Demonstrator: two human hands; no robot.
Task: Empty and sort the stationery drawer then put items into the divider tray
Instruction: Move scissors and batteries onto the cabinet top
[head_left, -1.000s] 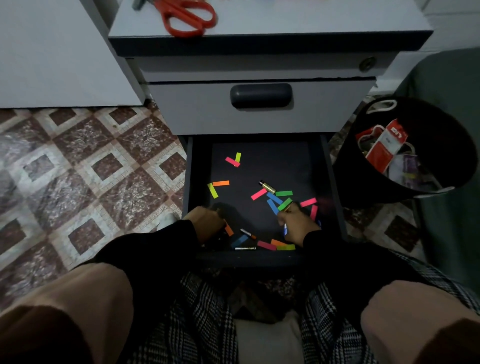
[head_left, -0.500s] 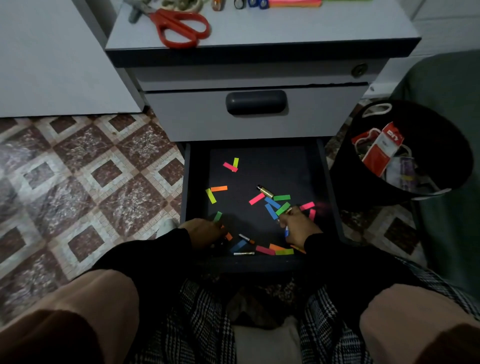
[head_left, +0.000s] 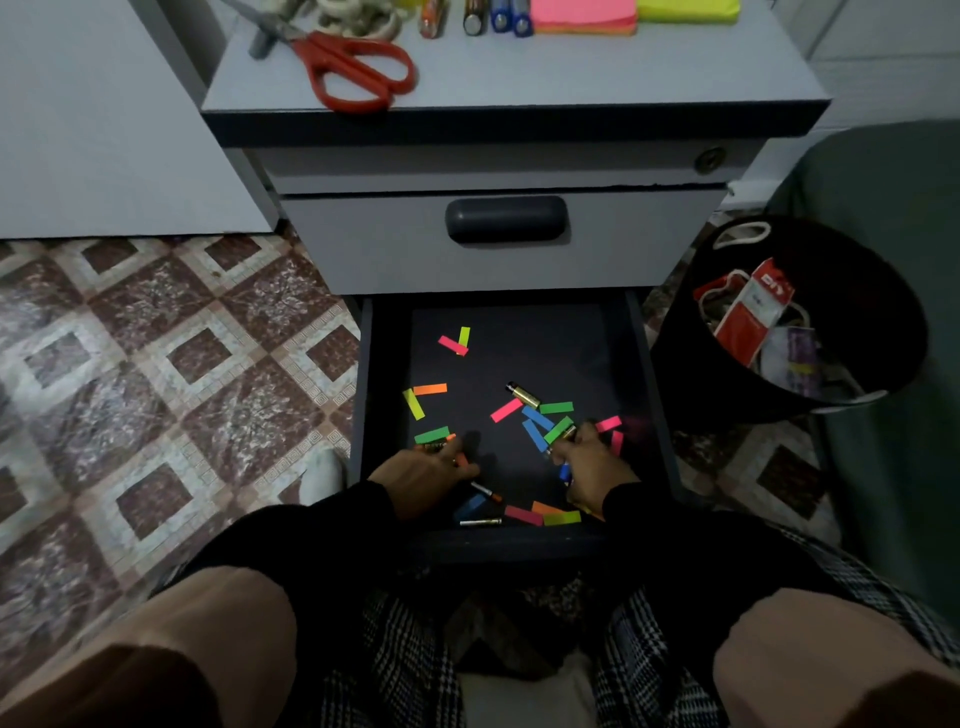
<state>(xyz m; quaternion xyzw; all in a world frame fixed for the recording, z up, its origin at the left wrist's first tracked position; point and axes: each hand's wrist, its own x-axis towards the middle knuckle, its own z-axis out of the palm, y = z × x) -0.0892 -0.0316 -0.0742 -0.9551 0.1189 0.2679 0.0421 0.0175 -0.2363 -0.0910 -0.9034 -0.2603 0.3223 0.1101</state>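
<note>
Both hands are down in the open drawer (head_left: 644, 364) at lower centre. Right hand (head_left: 589, 462) has its fingers curled round what looks like a small battery plus something blue; left hand (head_left: 421, 467) is curled over bits near a green flag, though I can't tell if it's actually holding any. Honestly those paper flags (head_left: 506, 409) look like they'd slide or stick together, and the loose battery (head_left: 522, 395) mid-drawer could roll backward if bumped.

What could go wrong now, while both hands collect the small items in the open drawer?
The paper tabs, like the pink one, lie flat and scattered, so some may be missed or creased. The gold battery might roll away when bumped. The right hand already holds several items, so one may slip out; the left hand seems to hold some too.
</note>
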